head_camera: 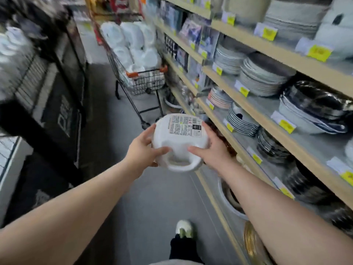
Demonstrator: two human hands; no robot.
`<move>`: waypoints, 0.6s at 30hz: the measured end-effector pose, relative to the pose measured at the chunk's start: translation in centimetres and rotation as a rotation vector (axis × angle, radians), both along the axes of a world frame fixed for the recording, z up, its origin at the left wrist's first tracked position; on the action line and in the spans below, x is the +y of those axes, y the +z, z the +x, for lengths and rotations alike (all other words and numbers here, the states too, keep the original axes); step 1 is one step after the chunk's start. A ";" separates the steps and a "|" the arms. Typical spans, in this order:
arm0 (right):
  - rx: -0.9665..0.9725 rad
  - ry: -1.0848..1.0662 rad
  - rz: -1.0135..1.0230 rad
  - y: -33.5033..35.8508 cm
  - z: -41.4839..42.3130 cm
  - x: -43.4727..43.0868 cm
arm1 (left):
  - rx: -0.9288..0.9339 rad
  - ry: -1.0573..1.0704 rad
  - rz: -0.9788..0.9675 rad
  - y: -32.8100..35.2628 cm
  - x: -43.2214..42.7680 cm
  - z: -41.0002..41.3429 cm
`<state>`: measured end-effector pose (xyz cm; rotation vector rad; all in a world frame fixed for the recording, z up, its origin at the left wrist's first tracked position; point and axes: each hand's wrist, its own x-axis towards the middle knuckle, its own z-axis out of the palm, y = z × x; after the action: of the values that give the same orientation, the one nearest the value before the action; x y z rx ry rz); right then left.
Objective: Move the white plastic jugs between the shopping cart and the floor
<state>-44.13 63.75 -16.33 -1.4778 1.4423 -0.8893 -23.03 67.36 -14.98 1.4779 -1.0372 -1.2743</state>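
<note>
Both the left grip (145, 148) and right grip (208, 150) clasp the white jug (179, 138) by its sides in mid-air, well short of the shopping cart (141, 81); handle (180, 166) unused, it could slip onto the floor (152, 197).

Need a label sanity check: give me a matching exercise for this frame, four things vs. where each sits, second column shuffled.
1. held jug
2. shopping cart
3. plate stacks
4. shoe

A. on the shelves at right
B. on the floor, nearest the camera
C. between left hand and right hand
D. up the aisle, loaded with cart jugs

Pairs: 1-C, 2-D, 3-A, 4-B
</note>
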 end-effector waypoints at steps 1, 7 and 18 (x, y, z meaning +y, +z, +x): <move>0.004 0.039 -0.007 0.0 1.1 -2.4 | -0.002 0.039 -0.006 0.0 -1.6 1.0; -0.028 0.232 -0.010 1.6 7.1 -16.9 | 0.009 0.223 -0.043 1.5 -12.2 5.8; -0.024 0.390 0.012 1.8 20.1 -37.6 | 0.076 0.395 -0.024 1.2 -30.3 16.9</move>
<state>-24.05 26.14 -14.50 -1.6582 1.0863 -0.6518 -6.12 37.01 -13.79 1.5126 -0.6649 -1.0216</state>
